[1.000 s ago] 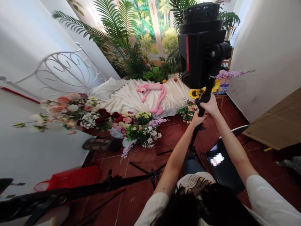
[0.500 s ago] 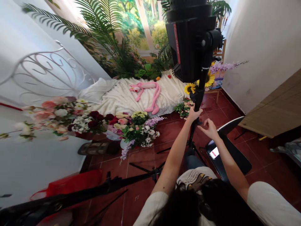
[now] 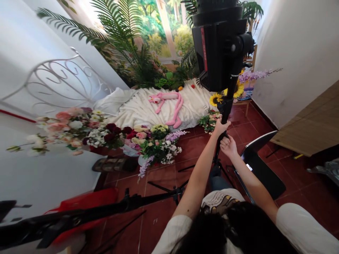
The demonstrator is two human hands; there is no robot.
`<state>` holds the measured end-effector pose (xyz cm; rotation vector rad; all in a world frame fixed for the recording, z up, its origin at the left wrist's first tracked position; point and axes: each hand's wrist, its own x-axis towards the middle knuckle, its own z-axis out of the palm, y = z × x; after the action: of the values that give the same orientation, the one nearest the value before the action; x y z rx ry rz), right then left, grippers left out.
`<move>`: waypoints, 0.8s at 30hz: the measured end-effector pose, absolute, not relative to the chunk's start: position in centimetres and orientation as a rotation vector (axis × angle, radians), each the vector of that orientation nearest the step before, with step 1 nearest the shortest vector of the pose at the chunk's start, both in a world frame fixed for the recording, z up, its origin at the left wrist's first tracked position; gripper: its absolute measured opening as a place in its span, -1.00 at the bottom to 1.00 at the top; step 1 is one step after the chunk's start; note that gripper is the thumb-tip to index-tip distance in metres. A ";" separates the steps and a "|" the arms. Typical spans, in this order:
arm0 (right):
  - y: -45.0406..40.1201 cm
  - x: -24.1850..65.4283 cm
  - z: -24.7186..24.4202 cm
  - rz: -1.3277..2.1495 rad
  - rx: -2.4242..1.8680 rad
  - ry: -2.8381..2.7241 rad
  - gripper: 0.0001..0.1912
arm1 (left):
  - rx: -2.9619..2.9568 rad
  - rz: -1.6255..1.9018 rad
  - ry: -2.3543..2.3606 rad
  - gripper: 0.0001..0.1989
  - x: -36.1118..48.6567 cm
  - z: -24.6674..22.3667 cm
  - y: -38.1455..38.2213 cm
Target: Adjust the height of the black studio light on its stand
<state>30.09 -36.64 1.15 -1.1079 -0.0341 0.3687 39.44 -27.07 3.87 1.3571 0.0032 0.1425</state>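
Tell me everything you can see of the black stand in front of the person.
The stand is a slim black pole, apparently metal or plastic, with a pale band near the top and a clamp midway. It carries a bulky black lamp with a red stripe; thin legs spread over the red tiled floor. The left hand grips it below the clamp; the right hand's exact hold is unclear.

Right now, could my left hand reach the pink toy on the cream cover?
Probably not: your left hand grips the black pole, and the pink toy lies farther off on the cream cover, beyond red floor.
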 end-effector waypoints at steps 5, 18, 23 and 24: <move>-37.1 29.5 2.0 0.409 -0.978 -0.031 -0.33 | 1.371 0.149 -0.025 -0.57 39.4 4.0 -27.0; -39.8 30.6 1.3 -0.146 -1.786 -0.129 -0.38 | 1.387 0.117 0.014 -0.59 39.4 3.8 -27.1; -38.9 31.7 2.4 -0.193 -2.132 -0.219 -0.44 | 1.385 0.142 -0.018 -0.58 39.7 3.3 -27.2; -38.8 31.8 2.5 -0.204 -2.170 -0.231 -0.45 | 1.387 0.142 -0.020 -0.56 39.8 3.2 -27.1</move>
<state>31.77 -38.83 2.48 -2.1700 -0.2314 -0.2038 39.79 -27.14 3.21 1.3866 -0.0197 0.1422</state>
